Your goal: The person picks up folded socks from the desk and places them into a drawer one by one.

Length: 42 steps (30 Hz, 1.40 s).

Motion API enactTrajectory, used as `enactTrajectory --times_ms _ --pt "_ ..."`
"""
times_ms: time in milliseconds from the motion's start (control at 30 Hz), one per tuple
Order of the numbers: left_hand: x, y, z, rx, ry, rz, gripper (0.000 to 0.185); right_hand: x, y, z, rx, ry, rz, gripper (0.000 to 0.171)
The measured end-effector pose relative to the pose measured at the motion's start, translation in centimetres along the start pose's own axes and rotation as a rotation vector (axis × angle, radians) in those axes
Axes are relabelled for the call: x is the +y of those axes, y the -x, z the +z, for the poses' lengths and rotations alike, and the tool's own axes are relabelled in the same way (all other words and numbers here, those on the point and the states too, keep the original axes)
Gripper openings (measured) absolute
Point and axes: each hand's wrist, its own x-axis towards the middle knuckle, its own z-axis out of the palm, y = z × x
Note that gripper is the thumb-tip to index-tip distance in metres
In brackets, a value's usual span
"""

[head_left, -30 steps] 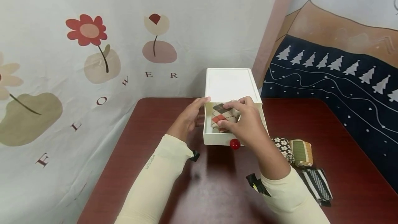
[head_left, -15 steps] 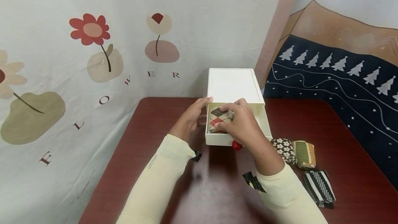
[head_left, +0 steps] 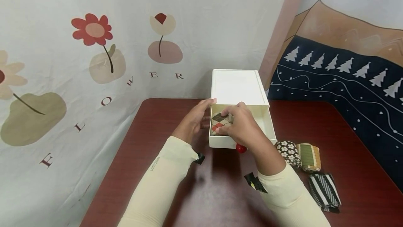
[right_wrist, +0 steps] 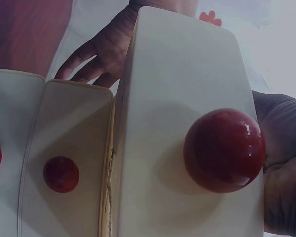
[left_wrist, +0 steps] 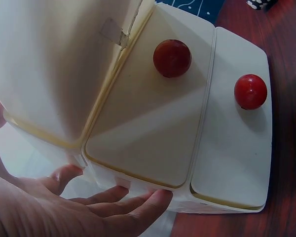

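Setting: a pale wall hanging (head_left: pixel 204 27) printed with flowers stands behind a dark red table (head_left: pixel 151 125), with a navy panel (head_left: pixel 333 83) of white trees at the right. On the table sits a white drawer unit (head_left: pixel 238 87), its top drawer (head_left: pixel 221 142) pulled out. Inside, at the drawer's left side, lies an argyle cloth bundle (head_left: pixel 217 123); my right hand (head_left: pixel 240 123) pinches it, thumb at the near edge and fingers over the top. My left hand (head_left: pixel 194 118) — fingers extended, loosely spread — touches the unit's left side. A red knob (head_left: pixel 241 148) marks the drawer front; two closed drawers below bear similar knobs. Right of the unit: a floral bundle (head_left: pixel 288 153) just beside a green-striped bundle (head_left: pixel 309 157) — nearer me, a black-and-white striped bundle (head_left: pixel 325 191).
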Motion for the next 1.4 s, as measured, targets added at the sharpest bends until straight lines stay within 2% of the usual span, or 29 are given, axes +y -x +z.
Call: enactTrajectory --times_ms 367,633,900,1300,1400 --pt "0.0 0.1 0.1 0.007 0.002 0.001 0.065 -0.2 -0.3 0.3 -0.095 0.106 -0.029 0.042" --pt "0.0 0.1 0.2 0.013 0.004 0.002 0.065 -0.4 -0.2 0.2 -0.073 0.205 -0.007 0.030" --pt "0.0 0.1 0.2 0.016 0.003 0.000 0.067 -0.4 0.6 -0.8 -0.085 0.145 0.032 0.031" --pt "-0.2 0.0 0.2 0.019 0.003 0.006 0.064 0.7 3.5 -3.5 0.127 0.088 -0.059 0.036" --pt "-0.3 0.0 0.2 0.017 0.011 0.013 0.061 1.3 4.3 -4.2 0.163 0.074 -0.057 0.035"
